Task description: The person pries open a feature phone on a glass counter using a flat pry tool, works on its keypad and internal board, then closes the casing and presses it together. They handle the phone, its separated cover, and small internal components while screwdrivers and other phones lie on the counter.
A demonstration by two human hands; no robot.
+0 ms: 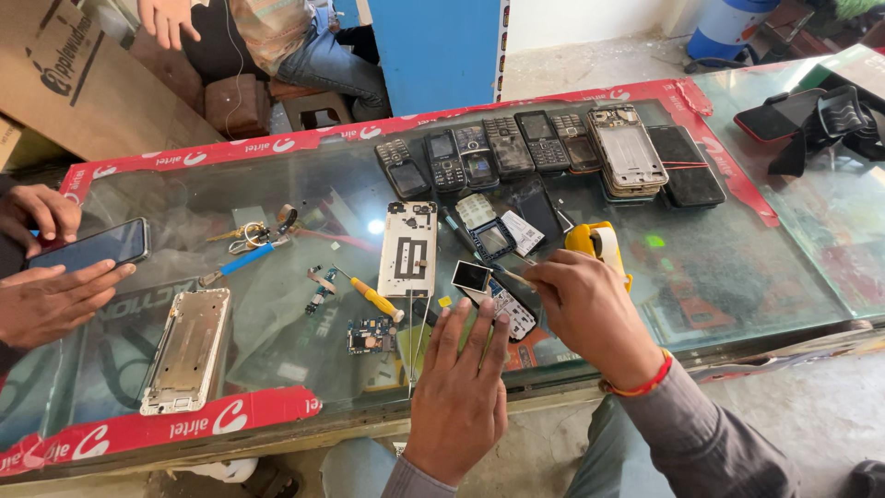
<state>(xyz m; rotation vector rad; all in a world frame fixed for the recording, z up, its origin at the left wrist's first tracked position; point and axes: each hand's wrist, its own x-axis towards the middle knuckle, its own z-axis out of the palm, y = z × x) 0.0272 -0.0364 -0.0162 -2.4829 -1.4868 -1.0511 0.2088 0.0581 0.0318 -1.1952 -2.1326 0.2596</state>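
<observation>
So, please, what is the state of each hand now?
Left hand: open, fingers flat on the small phone board.
Right hand: closed, pinching a thin tool.

Open glass on the counter (pixel 756 267) lies to the right of the yellow tape roll (pixel 597 242), and a smaller bare patch sits between the blue-handled tool (pixel 241 261) and the silver phone frame (pixel 187 350) at the near left. The middle is crowded: the left hand (pixel 458 392) and right hand (pixel 590 309) sit just beside an opened keypad phone (pixel 493 297), a white phone panel (pixel 408 249), a yellow-handled screwdriver (pixel 371 295) and a small circuit board (pixel 371 335). A row of phones (pixel 516 148) blocks the far edge, and another person's hands with a dark phone (pixel 88 246) close off the left end.
</observation>
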